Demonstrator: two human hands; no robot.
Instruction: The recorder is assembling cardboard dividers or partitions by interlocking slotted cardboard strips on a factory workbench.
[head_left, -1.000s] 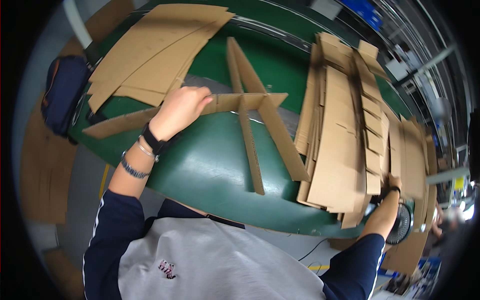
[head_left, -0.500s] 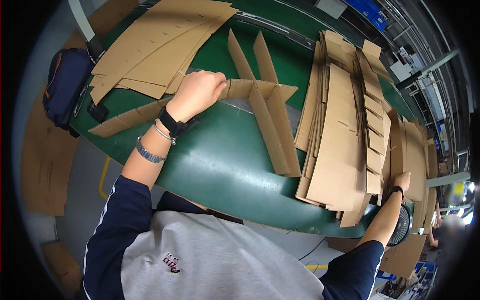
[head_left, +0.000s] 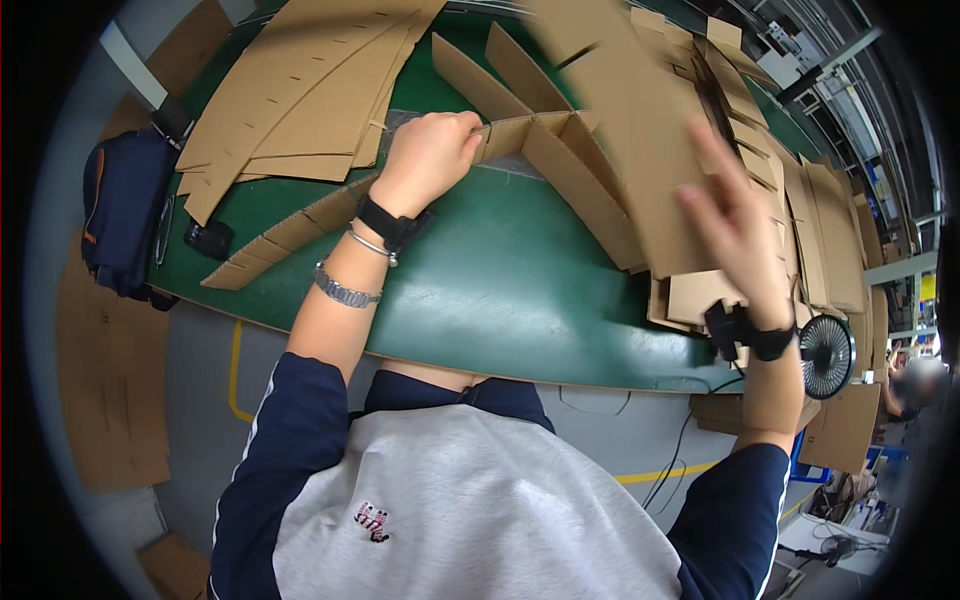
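Note:
My left hand (head_left: 432,152) is closed on a long slotted cardboard divider strip (head_left: 290,240) that stands on edge across the green table. Two shorter cardboard dividers (head_left: 585,185) cross this strip to the right of the hand, standing upright with their far ends spread in a V. My right hand (head_left: 735,220), blurred by motion, has a wide cardboard divider piece (head_left: 640,150) at its thumb and fingers. That piece is tilted in the air above the crossed dividers and partly covers them. Its lower end is near the stack on the right.
Flat slotted cardboard sheets (head_left: 290,90) lie at the far left of the green table (head_left: 480,280). Stacked cardboard dividers (head_left: 765,150) fill its right side. A small black fan (head_left: 828,357) stands at the right edge, and a dark blue bag (head_left: 125,215) at the left.
My right hand has come from the far-right cardboard toward the middle, bringing a cardboard divider piece over the crossed dividers. My left hand keeps its grip on the long strip.

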